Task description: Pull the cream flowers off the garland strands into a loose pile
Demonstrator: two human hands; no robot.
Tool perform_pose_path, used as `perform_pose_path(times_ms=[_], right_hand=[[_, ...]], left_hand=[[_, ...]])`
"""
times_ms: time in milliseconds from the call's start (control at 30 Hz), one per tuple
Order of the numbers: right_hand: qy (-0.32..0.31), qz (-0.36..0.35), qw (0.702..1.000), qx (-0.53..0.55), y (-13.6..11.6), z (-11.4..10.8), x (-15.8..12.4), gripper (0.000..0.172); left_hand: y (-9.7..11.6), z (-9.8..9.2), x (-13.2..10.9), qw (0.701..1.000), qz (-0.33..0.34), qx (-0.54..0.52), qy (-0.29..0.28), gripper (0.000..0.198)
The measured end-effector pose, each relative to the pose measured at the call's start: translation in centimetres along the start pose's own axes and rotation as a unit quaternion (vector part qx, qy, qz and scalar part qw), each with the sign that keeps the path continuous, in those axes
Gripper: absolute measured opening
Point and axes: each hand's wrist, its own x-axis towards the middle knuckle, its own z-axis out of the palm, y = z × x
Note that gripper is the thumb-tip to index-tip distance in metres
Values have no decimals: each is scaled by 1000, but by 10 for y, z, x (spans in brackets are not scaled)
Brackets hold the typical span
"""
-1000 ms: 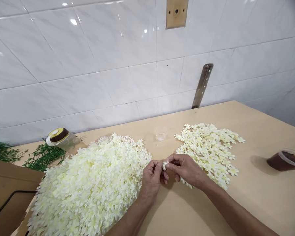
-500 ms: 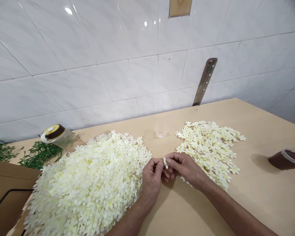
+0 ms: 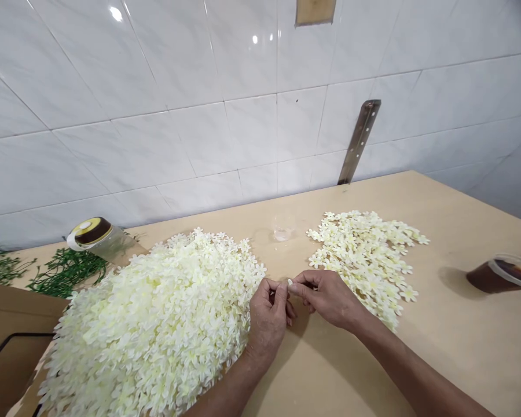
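Between my fingertips is a small white artificial flower (image 3: 290,282), mostly covered by the thumbs. My right hand (image 3: 325,294) pinches it from the right. My left hand (image 3: 269,313) is closed in a pinch against the same spot, and the two hands meet there; what its fingertips hold is partly hidden. Left of my hands rises a large heap of cream-white artificial flowers (image 3: 156,318). A smaller, flatter spread of the same flowers (image 3: 360,249) lies just beyond my right hand.
A small clear cup (image 3: 282,231) stands behind my hands on the wooden table (image 3: 451,231). A cup of dark liquid (image 3: 501,275) is at the right. Green plastic stems (image 3: 69,271), a clear jug with a brown-yellow lid (image 3: 93,233) and a cardboard box (image 3: 15,341) are at the left.
The flower showed its petals between my fingertips before; now the thumbs cover most of it. My right-hand fingers have drawn in closer around it. The view has shifted slightly.
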Motion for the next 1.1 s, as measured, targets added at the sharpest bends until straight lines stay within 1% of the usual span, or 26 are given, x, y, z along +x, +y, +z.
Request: perform_pose_path(times_ms=[133,233,300,367,467,533,600,700,800,900,967,1100], right_hand=[[56,-45,994,-85,-3,-1,-3,32],[68,-31,995,-58,-3,-2,-3,35],[69,-13,997,-16,-2,0,-3,38],[57,-9,998,15,-1,2,-3,40],[26,-13,999,36,1,6,-2,40],[20,-17,999,38,1,7,-2,41],[21,-27,999,32,0,7,-3,42],[7,-25,999,41,-1,7,-3,38],[-5,7,997,76,0,8,-4,34],[-6,33,995,94,2,11,-3,34],[0,39,996,84,4,11,-2,33],[41,48,997,42,6,11,-1,30]], left_hand=[[-1,0,0,1000,-9,-25,4,35],[0,0,0,999,-18,-49,0,35],[1,0,0,998,-22,-56,-10,35],[3,-1,0,997,-26,-62,-26,35],[5,-2,1,996,-35,-71,-47,38],[6,-3,2,995,-42,-79,-50,39],[6,-3,3,994,-43,-86,-48,39],[5,-5,3,995,-25,-83,-41,36],[3,-6,4,997,-1,-73,-27,33],[1,-5,4,998,3,-60,-11,32],[0,-4,4,999,4,-51,-4,32],[-2,-1,2,999,8,-50,9,31]])
